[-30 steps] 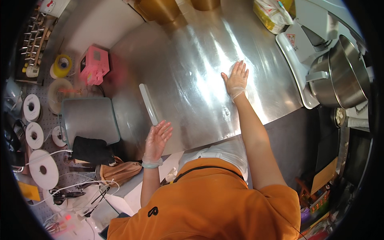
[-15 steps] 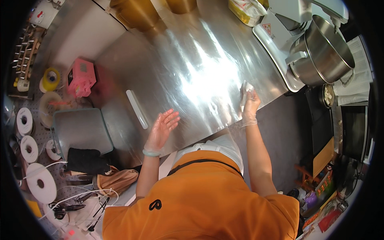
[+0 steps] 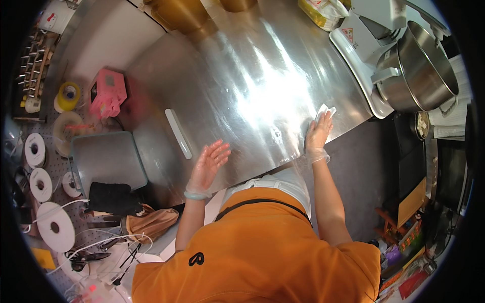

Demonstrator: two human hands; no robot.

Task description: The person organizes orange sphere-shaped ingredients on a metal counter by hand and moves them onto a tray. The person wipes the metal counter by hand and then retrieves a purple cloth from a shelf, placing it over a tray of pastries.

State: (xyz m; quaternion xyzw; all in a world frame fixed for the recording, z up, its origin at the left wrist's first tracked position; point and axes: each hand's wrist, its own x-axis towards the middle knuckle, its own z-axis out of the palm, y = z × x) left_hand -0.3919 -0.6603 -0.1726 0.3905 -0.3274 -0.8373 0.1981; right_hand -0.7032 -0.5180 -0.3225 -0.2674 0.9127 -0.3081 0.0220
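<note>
My right hand (image 3: 318, 132), in a clear plastic glove, lies near the right front part of the shiny metal tabletop (image 3: 217, 96). It holds a crumpled white tissue (image 3: 326, 110) that sticks out past the fingertips, with the palm turned down over the metal. My left hand (image 3: 207, 164), gloved the same way, hovers over the front edge with its fingers spread and nothing in them. A pale green bangle circles that wrist. To its upper left lies a long white plastic strip (image 3: 178, 134).
A stand mixer with a steel bowl (image 3: 414, 76) stands at the right end. Yellowish tubs (image 3: 177, 17) and a yellow-and-white package (image 3: 323, 12) sit at the back. Leftward are a pink box-shaped device (image 3: 107, 91), a translucent lidded container (image 3: 108, 159) and ribbon spools (image 3: 55, 227).
My right hand has flattened out and slid slightly right with the tissue. My left hand has barely moved. The whole view has shifted a little.
</note>
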